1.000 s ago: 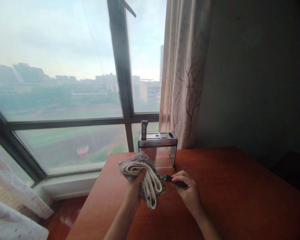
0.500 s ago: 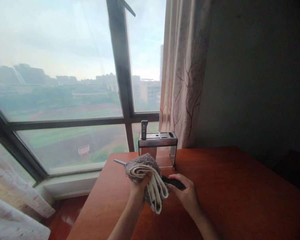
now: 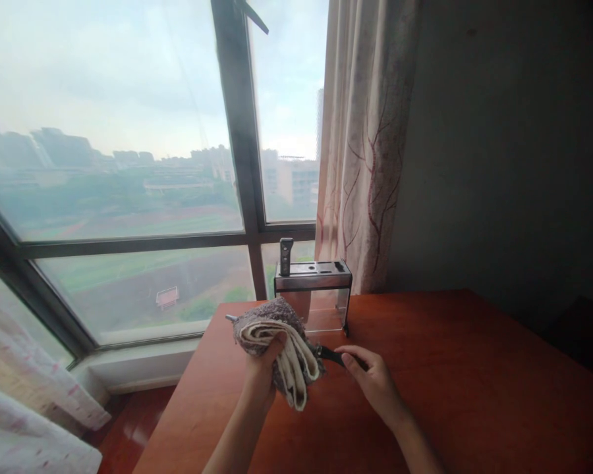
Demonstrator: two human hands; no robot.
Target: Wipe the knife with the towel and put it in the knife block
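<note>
The right hand [image 3: 370,376] is closed with thumb and fingers around the handle of a black-handled tool [image 3: 331,356]. The left hand [image 3: 261,372] grips a folded cloth [image 3: 294,362], its thumb pressed on the cream inner layers. The tool lies to the left of the right hand, and its long axis goes leftward and slightly away from the person, into the cloth. At the far side a metal tip [image 3: 230,318] comes out, seemingly of the same tool; the part between is hidden. The right hand is nearer to the handle, the left to the tip. Both hands are above the counter [image 3: 449,375]. Behind the cloth stands a clear-sided holder [image 3: 313,282], with one upright handle [image 3: 285,258] on its left.
</note>
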